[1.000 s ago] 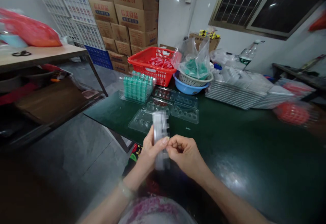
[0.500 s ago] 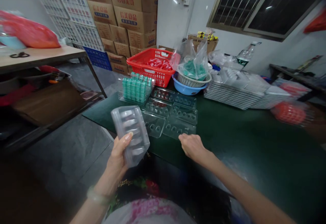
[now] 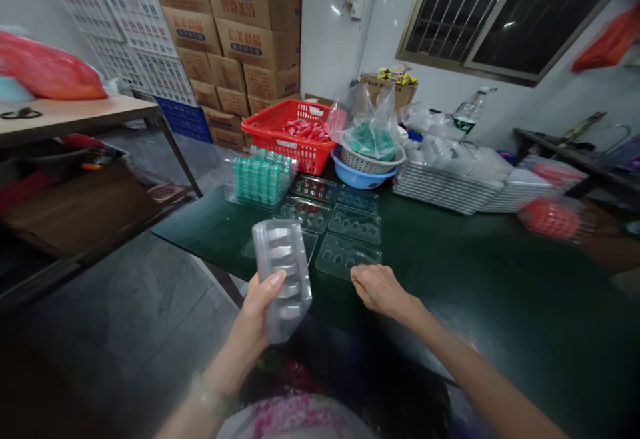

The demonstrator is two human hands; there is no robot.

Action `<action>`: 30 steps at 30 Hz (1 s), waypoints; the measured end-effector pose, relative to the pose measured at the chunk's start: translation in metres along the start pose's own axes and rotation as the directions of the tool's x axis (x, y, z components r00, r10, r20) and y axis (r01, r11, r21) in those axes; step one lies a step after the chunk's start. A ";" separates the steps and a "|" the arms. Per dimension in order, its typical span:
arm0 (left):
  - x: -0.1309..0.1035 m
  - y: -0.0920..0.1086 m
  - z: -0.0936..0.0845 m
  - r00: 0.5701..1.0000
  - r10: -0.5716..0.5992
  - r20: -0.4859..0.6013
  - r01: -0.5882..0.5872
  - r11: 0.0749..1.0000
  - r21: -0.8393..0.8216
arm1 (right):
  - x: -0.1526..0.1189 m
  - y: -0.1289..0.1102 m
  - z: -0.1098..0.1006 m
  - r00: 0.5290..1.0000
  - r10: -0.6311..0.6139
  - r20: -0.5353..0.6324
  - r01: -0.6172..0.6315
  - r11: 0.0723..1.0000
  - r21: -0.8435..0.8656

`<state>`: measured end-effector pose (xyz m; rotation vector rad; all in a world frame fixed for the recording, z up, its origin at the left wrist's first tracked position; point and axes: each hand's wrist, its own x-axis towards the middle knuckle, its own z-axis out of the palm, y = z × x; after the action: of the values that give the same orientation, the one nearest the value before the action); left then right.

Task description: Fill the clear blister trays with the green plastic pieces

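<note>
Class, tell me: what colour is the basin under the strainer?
The basin is light blue; the head view shows it best.

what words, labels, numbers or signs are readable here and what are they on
"信美食品": red print on the stacked cartons, slightly blurred
Blue ovals on those cartons: too small to read
Green bottle label: too small to read
Yellow packets: too blurred to read
Held clear trays: no text visible

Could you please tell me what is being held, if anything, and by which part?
The left grip holds a stack of clear plastic trays by its left edge and front face. Whether the right grip holds anything cannot be told.
</note>
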<state>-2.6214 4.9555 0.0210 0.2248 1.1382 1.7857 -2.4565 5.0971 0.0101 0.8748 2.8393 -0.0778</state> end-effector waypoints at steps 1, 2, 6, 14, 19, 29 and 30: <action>0.001 -0.002 0.001 1.000 -0.004 0.020 0.004 1.000 -0.005 | 0.001 -0.001 0.000 1.000 0.002 -0.006 -0.002 1.000 0.002; 0.003 -0.004 0.003 0.999 -0.005 0.043 0.006 1.000 -0.010 | 0.003 -0.002 0.000 1.000 0.005 -0.012 -0.005 1.000 0.007; 0.011 -0.013 0.014 0.993 0.007 0.121 -0.004 1.000 -0.026 | 0.002 -0.010 -0.004 0.976 0.100 -0.193 -0.061 0.978 0.201; 0.015 -0.035 0.039 0.966 0.115 0.233 -0.121 0.993 0.011 | -0.025 -0.047 -0.027 0.973 0.106 -0.204 0.177 0.218 0.960; 0.015 -0.044 0.041 0.946 0.107 0.305 -0.134 0.989 0.069 | -0.027 -0.037 -0.027 0.990 0.087 -0.108 0.102 0.075 0.992; 0.011 -0.046 0.044 0.917 0.036 0.398 -0.073 0.994 0.079 | -0.032 -0.030 -0.027 0.998 0.037 -0.052 0.049 0.082 0.995; 0.011 -0.048 0.043 0.919 0.044 0.393 -0.084 0.993 0.085 | -0.032 -0.029 -0.027 0.998 0.029 -0.052 0.049 0.078 0.996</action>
<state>-2.5719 4.9942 0.0039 0.6564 0.9382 1.6443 -2.4511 5.0579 0.0423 0.9397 2.4123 -2.3144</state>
